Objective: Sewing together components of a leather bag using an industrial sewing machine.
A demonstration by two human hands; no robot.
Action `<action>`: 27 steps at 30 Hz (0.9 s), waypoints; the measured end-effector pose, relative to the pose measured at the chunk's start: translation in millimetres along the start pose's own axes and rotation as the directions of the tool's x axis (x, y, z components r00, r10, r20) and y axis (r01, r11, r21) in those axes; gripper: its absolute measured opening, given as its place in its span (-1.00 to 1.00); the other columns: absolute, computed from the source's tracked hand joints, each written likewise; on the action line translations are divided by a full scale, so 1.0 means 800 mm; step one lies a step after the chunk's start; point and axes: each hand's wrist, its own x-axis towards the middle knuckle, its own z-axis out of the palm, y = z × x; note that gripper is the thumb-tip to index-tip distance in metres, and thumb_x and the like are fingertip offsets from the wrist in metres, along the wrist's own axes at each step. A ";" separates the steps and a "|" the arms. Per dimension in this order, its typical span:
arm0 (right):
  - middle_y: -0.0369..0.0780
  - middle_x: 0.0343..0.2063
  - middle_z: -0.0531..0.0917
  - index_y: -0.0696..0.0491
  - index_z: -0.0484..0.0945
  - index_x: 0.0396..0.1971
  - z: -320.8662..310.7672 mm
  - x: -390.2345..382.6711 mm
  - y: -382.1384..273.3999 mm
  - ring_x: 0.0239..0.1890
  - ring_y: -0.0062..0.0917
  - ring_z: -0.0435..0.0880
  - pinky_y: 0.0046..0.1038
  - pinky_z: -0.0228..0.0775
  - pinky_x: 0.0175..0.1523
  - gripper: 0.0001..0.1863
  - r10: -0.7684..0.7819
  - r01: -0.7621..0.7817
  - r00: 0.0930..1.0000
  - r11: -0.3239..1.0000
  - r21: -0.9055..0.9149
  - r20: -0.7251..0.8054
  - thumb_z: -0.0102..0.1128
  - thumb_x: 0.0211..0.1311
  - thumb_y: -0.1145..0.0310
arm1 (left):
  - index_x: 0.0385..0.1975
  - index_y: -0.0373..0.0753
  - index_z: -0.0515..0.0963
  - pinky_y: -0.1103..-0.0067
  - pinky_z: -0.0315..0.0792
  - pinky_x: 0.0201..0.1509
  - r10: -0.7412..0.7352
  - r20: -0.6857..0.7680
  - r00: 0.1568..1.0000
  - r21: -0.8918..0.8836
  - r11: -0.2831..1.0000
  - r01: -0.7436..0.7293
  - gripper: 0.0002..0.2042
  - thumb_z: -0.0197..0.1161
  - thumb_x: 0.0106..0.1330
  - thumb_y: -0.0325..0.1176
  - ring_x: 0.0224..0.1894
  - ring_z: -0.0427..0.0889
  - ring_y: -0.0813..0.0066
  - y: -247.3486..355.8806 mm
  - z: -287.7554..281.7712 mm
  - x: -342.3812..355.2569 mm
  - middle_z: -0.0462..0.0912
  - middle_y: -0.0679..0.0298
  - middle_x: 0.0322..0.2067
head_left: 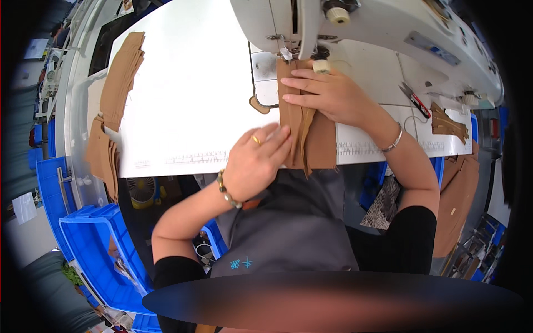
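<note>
A brown fabric piece (322,141) lies under the needle area of a white sewing machine (377,28), its lower end at the table's front edge. Folded strips (297,122) of the same brown run lengthwise along it. My right hand (333,94) rests on the fabric just below the presser foot (287,54), fingers stretched out and slightly apart. At the fabric's left edge is my left hand (258,158), its fingers loosely bent and apart, fingertips touching the cloth. Slight blur softens these fingers, and the thumb is mostly hidden.
Stacked brown fabric pieces (123,77) lie along the table's left side, some hanging over the edge (102,152). Red-and-black thread snips (416,102) and more brown strips (448,125) are at right. A blue crate (91,222) stands lower left; brown fabric (458,205) hangs at right.
</note>
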 end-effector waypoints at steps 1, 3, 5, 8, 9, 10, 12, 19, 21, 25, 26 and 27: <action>-0.32 0.28 0.60 -0.15 0.67 0.11 0.002 0.001 -0.003 0.31 -0.33 0.56 -0.20 0.38 0.41 -0.49 0.001 -0.001 1.000 1.000 0.003 -0.013 0.20 0.14 0.57 | -0.02 -0.27 0.72 0.42 0.57 0.10 -0.003 0.007 1.000 -0.009 1.000 0.003 -0.59 0.31 0.06 -0.53 0.10 0.67 0.26 0.015 -0.005 -0.012 0.73 0.25 0.07; -0.30 0.28 0.60 -0.14 0.67 0.10 0.004 0.006 -0.005 0.31 -0.30 0.56 -0.17 0.39 0.40 -0.51 -0.050 0.050 0.999 0.999 0.013 0.013 0.21 0.15 0.56 | -0.02 -0.28 0.72 0.44 0.58 0.09 -0.016 -0.002 1.000 -0.006 1.000 0.016 -0.60 0.30 0.06 -0.55 0.10 0.67 0.27 0.031 -0.003 -0.028 0.74 0.24 0.07; -0.29 0.29 0.60 -0.13 0.67 0.11 0.003 0.009 -0.010 0.32 -0.29 0.56 -0.16 0.40 0.39 -0.51 -0.085 0.085 0.996 0.996 0.007 0.023 0.21 0.15 0.56 | -0.03 -0.28 0.73 0.45 0.59 0.07 -0.040 -0.036 0.999 0.064 0.997 0.042 -0.61 0.29 0.07 -0.56 0.07 0.68 0.30 0.046 0.001 -0.042 0.74 0.25 0.05; -0.26 0.30 0.59 -0.10 0.66 0.12 -0.004 0.001 -0.033 0.33 -0.27 0.55 -0.14 0.39 0.39 -0.52 -0.120 0.121 0.990 0.993 -0.005 0.074 0.21 0.17 0.53 | -0.04 -0.26 0.74 0.48 0.60 0.03 -0.029 -0.119 0.992 0.157 0.986 0.048 -0.62 0.30 0.08 -0.55 0.05 0.68 0.34 0.057 0.014 -0.053 0.75 0.27 0.04; -0.24 0.30 0.59 -0.09 0.66 0.13 -0.005 -0.005 -0.046 0.33 -0.27 0.55 -0.13 0.39 0.40 -0.53 -0.108 0.109 0.986 0.994 0.000 0.127 0.21 0.18 0.51 | -0.04 -0.26 0.74 0.50 0.61 0.02 -0.025 -0.147 0.989 0.196 0.979 0.053 -0.62 0.30 0.09 -0.55 0.05 0.68 0.35 0.061 0.017 -0.057 0.75 0.28 0.04; -0.24 0.30 0.59 -0.09 0.66 0.13 -0.006 -0.015 -0.062 0.33 -0.27 0.55 -0.13 0.39 0.40 -0.53 -0.135 0.136 0.986 0.991 0.000 0.100 0.21 0.18 0.51 | -0.04 -0.23 0.74 0.52 0.61 0.01 -0.027 -0.150 0.988 0.210 0.976 0.059 -0.62 0.31 0.09 -0.54 0.05 0.68 0.37 0.064 0.018 -0.061 0.75 0.29 0.04; -0.18 0.25 0.62 0.01 0.66 0.11 -0.007 -0.039 -0.101 0.29 -0.23 0.58 -0.16 0.40 0.36 -0.60 -0.128 0.127 0.991 0.992 0.014 0.047 0.14 0.27 0.42 | -0.03 -0.21 0.75 0.52 0.61 0.01 -0.019 -0.140 0.990 0.217 0.975 0.050 -0.62 0.30 0.10 -0.54 0.05 0.68 0.37 0.069 0.018 -0.066 0.75 0.30 0.04; -0.08 0.26 0.59 0.09 0.71 -0.09 -0.009 -0.066 -0.151 0.30 -0.16 0.57 -0.11 0.37 0.39 -0.69 -0.090 0.092 0.995 0.995 -0.041 0.049 0.14 0.23 0.34 | -0.18 -0.20 0.73 0.47 0.64 -0.10 -0.114 -0.085 0.990 -0.099 0.989 0.105 -0.67 0.32 0.02 -0.63 -0.07 0.72 0.32 0.027 -0.004 -0.033 0.78 0.25 -0.05; -0.04 0.25 0.59 0.11 0.72 -0.16 -0.011 -0.061 -0.152 0.28 -0.13 0.58 -0.10 0.37 0.39 -0.71 -0.088 0.088 0.996 0.995 -0.040 0.019 0.15 0.21 0.32 | -0.16 -0.22 0.72 0.46 0.63 -0.13 -0.190 -0.073 0.979 -0.106 0.978 0.182 -0.71 0.29 0.11 -0.63 -0.11 0.72 0.29 -0.003 -0.002 -0.003 0.78 0.28 -0.06; -0.04 0.23 0.60 0.09 0.71 -0.10 -0.016 -0.057 -0.160 0.27 -0.14 0.59 -0.11 0.36 0.40 -0.69 -0.056 0.058 0.996 0.998 -0.030 0.069 0.15 0.23 0.31 | 0.01 -0.23 0.66 0.45 0.58 0.00 -0.084 -0.087 0.993 0.040 0.995 0.088 -0.69 0.39 0.29 -0.34 0.01 0.66 0.28 -0.057 0.021 0.056 0.73 0.31 0.06; -0.05 0.21 0.61 0.08 0.70 -0.06 -0.017 -0.056 -0.162 0.26 -0.14 0.59 -0.11 0.36 0.40 -0.67 -0.046 0.048 0.995 0.998 -0.028 0.088 0.15 0.23 0.31 | 0.11 -0.23 0.62 0.40 0.54 0.09 -0.062 -0.063 0.996 0.150 0.986 0.070 -0.51 0.41 0.27 -0.07 0.11 0.62 0.29 -0.065 0.027 0.065 0.69 0.30 0.13; -0.07 0.20 0.62 0.07 0.69 -0.02 -0.019 -0.054 -0.163 0.25 -0.14 0.60 -0.11 0.37 0.40 -0.65 -0.037 0.040 0.994 0.999 -0.029 0.106 0.16 0.23 0.32 | 0.11 -0.23 0.62 0.40 0.54 0.09 -0.053 -0.080 0.995 0.138 0.988 0.063 -0.51 0.41 0.27 -0.07 0.11 0.62 0.29 -0.069 0.031 0.068 0.69 0.30 0.13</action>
